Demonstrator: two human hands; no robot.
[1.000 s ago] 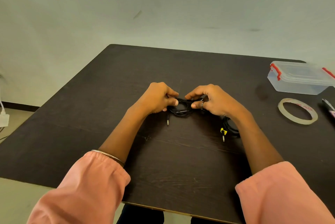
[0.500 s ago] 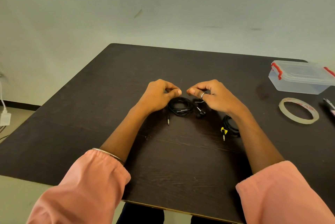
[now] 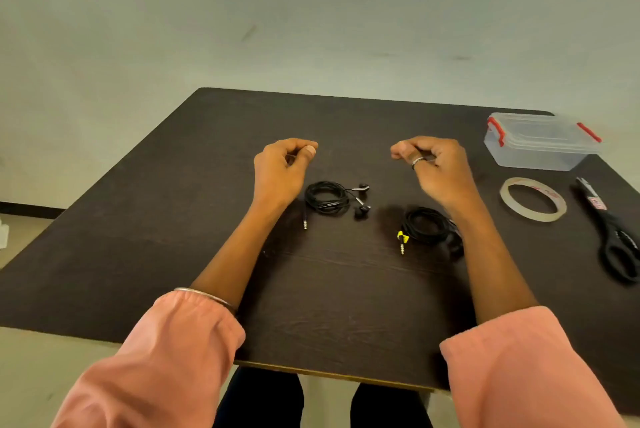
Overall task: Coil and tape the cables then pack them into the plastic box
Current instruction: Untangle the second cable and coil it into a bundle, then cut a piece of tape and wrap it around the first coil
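A coiled black earphone cable (image 3: 327, 201) lies on the dark table (image 3: 173, 220), its two earbuds to the right and its plug at the lower left. A second black coil (image 3: 427, 228) with a yellow-marked plug lies to its right, partly under my right forearm. My left hand (image 3: 280, 168) hovers above and left of the first coil with its fingers curled and holding nothing. My right hand (image 3: 436, 168), wearing a ring, hovers to the right, also curled and holding nothing. The clear plastic box (image 3: 540, 143) with red clips stands shut at the far right.
A roll of clear tape (image 3: 533, 216) lies flat in front of the box. Black scissors (image 3: 613, 233) lie at the table's right edge. The table's near edge runs just ahead of my knees, and a plain wall stands behind.
Both hands have let go of the first coil, lifted and spread apart to either side. The coil now lies on the table with its earbuds showing.
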